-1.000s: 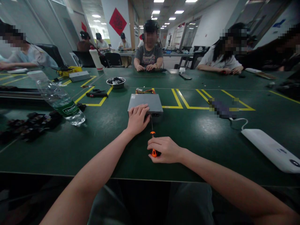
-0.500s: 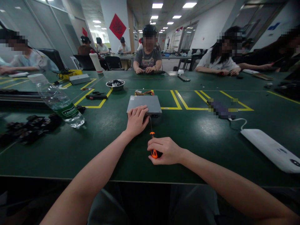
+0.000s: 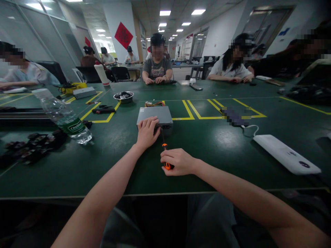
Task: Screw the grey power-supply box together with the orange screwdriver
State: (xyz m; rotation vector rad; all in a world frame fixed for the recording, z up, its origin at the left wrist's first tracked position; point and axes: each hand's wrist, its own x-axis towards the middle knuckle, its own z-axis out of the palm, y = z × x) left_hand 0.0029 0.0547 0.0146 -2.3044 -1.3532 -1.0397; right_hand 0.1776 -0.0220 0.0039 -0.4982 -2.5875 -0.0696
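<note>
A grey metal power supply unit [image 3: 162, 113] lies on the green table, its socket side towards me and a bundle of coloured wires [image 3: 152, 104] behind it. Over its near left edge lies my left hand [image 3: 148, 133], fingers on the top and thumb near the front face, holding it. My right hand [image 3: 178, 162] is closed round the orange and black handle of a screwdriver [image 3: 164, 147]. The shaft points away from me, and its tip meets the unit's front face beside my left thumb. The exact spot under the tip is too small to make out.
On the left stand a tilted water bottle [image 3: 73, 125] and a pile of black parts [image 3: 33, 146]. A metal bowl [image 3: 123, 99] with small parts sits beyond. To the right, a white power bank [image 3: 284, 153] is cabled to a phone [image 3: 234, 116]. Co-workers sit around the table.
The view has shifted slightly, so most things appear a little further left. Both hands, the screwdriver and the power supply unit keep about the same positions relative to one another.
</note>
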